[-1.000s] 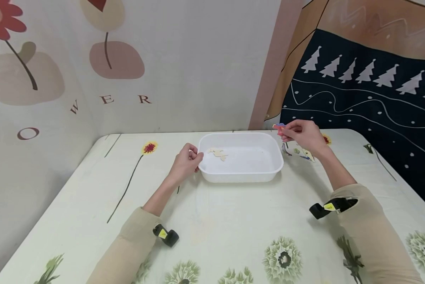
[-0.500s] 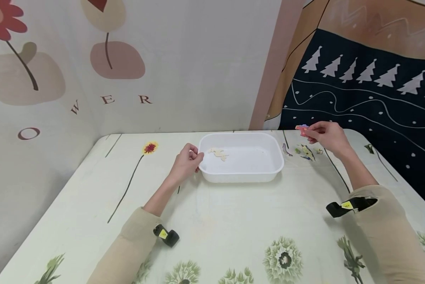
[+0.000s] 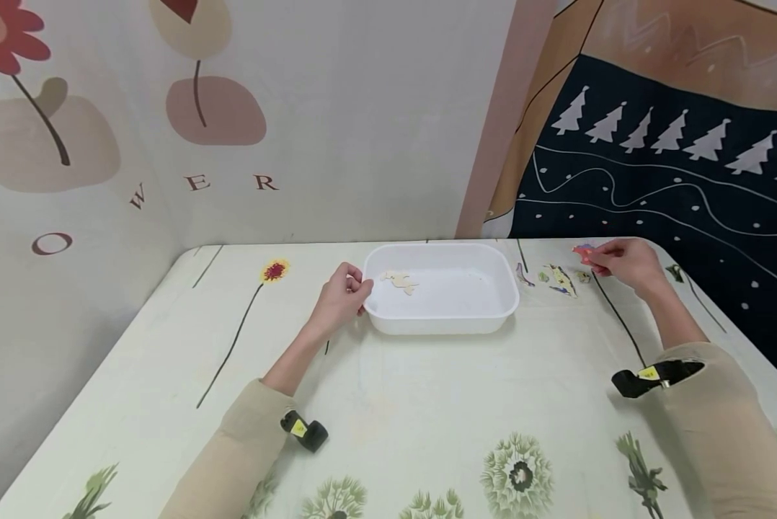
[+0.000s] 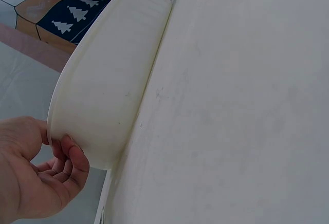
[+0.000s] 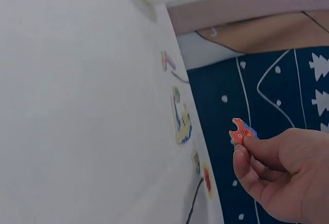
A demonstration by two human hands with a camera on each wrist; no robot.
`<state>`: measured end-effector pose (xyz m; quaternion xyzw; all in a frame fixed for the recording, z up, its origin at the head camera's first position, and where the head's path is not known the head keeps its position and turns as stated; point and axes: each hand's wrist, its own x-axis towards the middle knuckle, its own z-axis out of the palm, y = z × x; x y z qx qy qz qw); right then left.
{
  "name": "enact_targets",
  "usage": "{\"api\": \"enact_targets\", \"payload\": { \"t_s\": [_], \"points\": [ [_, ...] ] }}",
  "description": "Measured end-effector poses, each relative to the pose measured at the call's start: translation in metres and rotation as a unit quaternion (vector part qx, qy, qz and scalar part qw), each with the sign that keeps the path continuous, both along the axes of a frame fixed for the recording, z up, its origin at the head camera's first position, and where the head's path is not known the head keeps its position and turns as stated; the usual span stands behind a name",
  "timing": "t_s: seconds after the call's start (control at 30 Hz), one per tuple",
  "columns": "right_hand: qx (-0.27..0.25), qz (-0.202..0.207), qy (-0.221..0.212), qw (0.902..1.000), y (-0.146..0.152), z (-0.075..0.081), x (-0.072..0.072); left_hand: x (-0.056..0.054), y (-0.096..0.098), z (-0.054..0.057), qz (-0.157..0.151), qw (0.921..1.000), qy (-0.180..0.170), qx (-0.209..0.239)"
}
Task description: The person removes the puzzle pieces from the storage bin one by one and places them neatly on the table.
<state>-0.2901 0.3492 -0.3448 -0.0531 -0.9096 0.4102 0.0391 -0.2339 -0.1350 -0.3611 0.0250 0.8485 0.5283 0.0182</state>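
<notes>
A shallow white plastic tub (image 3: 440, 326) stands toward the back of the table. My left hand (image 3: 339, 297) pinches its left rim, thumb over the edge and curled fingers against the outer wall (image 4: 105, 95). Beyond the tub's right end, my right hand (image 3: 630, 265) holds a small flat puzzle piece (image 5: 240, 132) between thumb and fingers. The piece is red with a blue edge and a notch in its outline. It is raised over the back right of the table. Pale wood-coloured pieces (image 3: 399, 282) lie inside the tub, near its left end.
Several small patterned pieces lie right of the tub, among them a yellow-and-blue one (image 3: 563, 281) and a purplish one (image 3: 523, 275). A flower-printed cloth (image 3: 414, 404) covers the table. Printed fabric (image 3: 362, 130) hangs close behind, with a dark tree-patterned cloth (image 3: 654, 173) at the right.
My right hand has moved right, away from the tub, and then lower, still holding the puzzle piece. The patterned pieces on the table have come into fuller view. My left hand stays on the rim.
</notes>
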Motion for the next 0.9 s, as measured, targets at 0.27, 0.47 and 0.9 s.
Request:
{"api": "enact_targets", "payload": {
  "t_s": [0.27,0.47,0.9],
  "points": [
    [0.037,-0.033,-0.057,0.9971,0.008,-0.001,0.009,0.0,0.0,-0.001,-0.003,1.0,0.004,0.002],
    [0.05,-0.044,-0.072,0.9952,0.016,-0.007,0.012,-0.001,0.0,-0.001,-0.002,1.0,-0.001,0.003],
    [0.026,-0.059,-0.077,0.995,0.023,-0.014,0.012,0.0,0.0,0.0,-0.002,1.0,-0.002,0.007]
  ]
}}
